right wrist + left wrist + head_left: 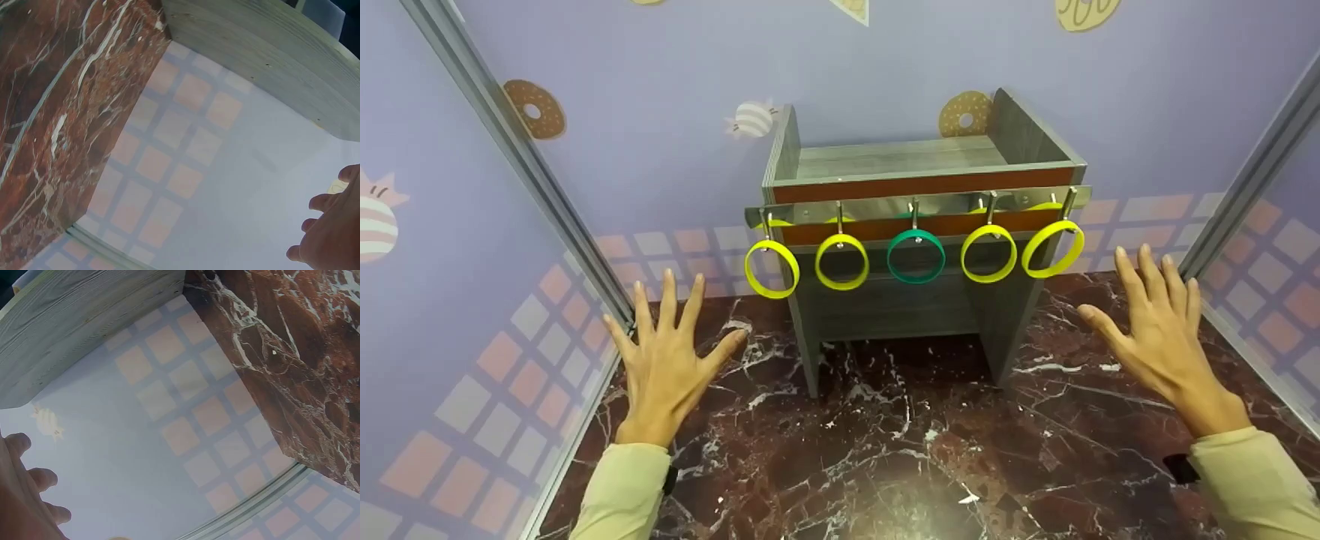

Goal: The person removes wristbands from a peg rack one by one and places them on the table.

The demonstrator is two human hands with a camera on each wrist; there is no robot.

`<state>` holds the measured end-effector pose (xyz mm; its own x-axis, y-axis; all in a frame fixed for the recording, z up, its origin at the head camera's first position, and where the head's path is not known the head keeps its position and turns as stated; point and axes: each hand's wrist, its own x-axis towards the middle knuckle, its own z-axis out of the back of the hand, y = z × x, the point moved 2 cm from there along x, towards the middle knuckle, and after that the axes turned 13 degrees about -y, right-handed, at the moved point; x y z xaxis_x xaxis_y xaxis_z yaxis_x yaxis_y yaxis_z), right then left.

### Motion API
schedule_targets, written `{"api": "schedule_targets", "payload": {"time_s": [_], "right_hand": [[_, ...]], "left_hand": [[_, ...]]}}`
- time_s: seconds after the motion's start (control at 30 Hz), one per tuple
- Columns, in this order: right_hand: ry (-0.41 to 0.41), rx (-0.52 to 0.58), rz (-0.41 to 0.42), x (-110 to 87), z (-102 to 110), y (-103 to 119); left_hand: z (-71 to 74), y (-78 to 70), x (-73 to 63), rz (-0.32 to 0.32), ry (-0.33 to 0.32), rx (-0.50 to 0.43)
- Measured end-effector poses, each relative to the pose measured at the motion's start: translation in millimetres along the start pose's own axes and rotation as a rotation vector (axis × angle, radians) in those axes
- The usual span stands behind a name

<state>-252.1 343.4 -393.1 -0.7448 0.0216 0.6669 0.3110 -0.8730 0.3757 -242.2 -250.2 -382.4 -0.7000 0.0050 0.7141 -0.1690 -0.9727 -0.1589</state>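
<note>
Both hands are held up in the air with fingers spread, one on each side of a grey wooden stand. The left hand [667,371] is left of the stand and holds nothing; its fingertips [44,478] show at the left wrist view's edge. To the right of the stand, the right hand [1166,345] is likewise bare. A metal rail [885,208] with hooks runs across the stand's front. From it hang several yellow rings, among them the leftmost yellow ring [772,294] and the rightmost yellow ring [1054,271], with a green ring [916,279] in the middle. Neither hand touches the rings.
The grey wooden stand [802,322] has an open top shelf [900,157] and stands against a purple wall [660,150] with sweets and tile prints. Side panels close in at left and right. The floor [885,465] is dark red marble with white veins.
</note>
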Motion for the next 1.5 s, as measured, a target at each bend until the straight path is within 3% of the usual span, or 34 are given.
{"api": "schedule_targets", "payload": {"time_s": [0.3,0.47,0.7,0.97,1.17,1.3,1.5], "right_hand": [[-0.053,0.168,-0.025,-5.3,-4.1,4.8],[-0.059,0.294,-0.081,-5.1,-4.4,6.9],[-0.079,0.415,-0.180,-7.2,-8.2,10.1],[-0.130,0.489,-0.286,-14.7,-20.6,14.1],[-0.164,0.548,-0.342,-23.9,-32.3,18.5],[-0.190,0.626,-0.351,-28.5,-41.1,21.9],[-0.215,0.701,-0.375,-36.4,-56.5,23.1]], "left_hand": [[3.8,-7.7,2.3,0.029,-0.029,-0.080],[5.5,-14.6,3.7,0.056,-0.063,-0.148],[4.5,-25.0,5.3,0.102,-0.159,-0.289],[5.1,-37.6,7.9,0.188,-0.306,-0.487],[1.1,-45.1,11.4,0.214,-0.402,-0.625],[-1.8,-49.0,14.0,0.254,-0.439,-0.676],[-4.5,-55.1,18.2,0.335,-0.431,-0.764]]}}
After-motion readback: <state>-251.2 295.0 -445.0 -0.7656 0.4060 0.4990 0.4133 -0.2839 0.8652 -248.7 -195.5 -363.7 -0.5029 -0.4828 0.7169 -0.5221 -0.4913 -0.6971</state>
